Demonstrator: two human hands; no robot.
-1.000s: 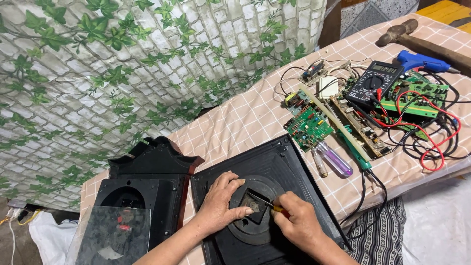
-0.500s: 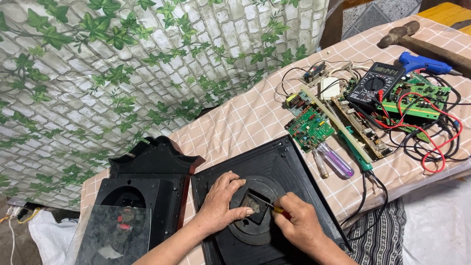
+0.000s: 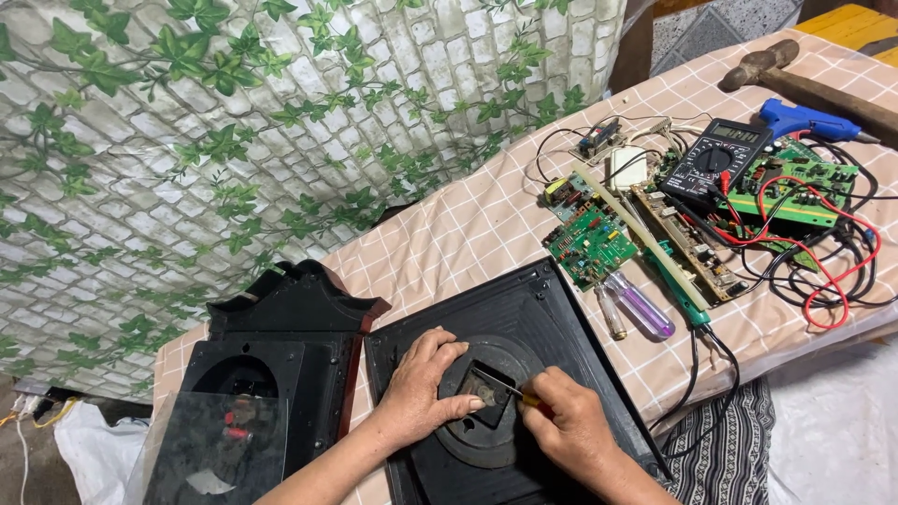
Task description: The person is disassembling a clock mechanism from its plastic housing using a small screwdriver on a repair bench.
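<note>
Head view: left hand [image 3: 423, 385] lies spread on the black panel [image 3: 524, 309], thumb beside the small square module [image 3: 486, 388]. Right hand [image 3: 571, 432] pinches a small screwdriver [image 3: 500, 385] — shaft slanting up-left, tip at that module, between both hands.

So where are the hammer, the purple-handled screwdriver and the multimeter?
Hammer [image 3: 760, 64], head view, on its metal head.
Purple screwdriver [image 3: 645, 307], head view, mid-handle.
Multimeter [image 3: 716, 161], head view, on its dial.
</note>
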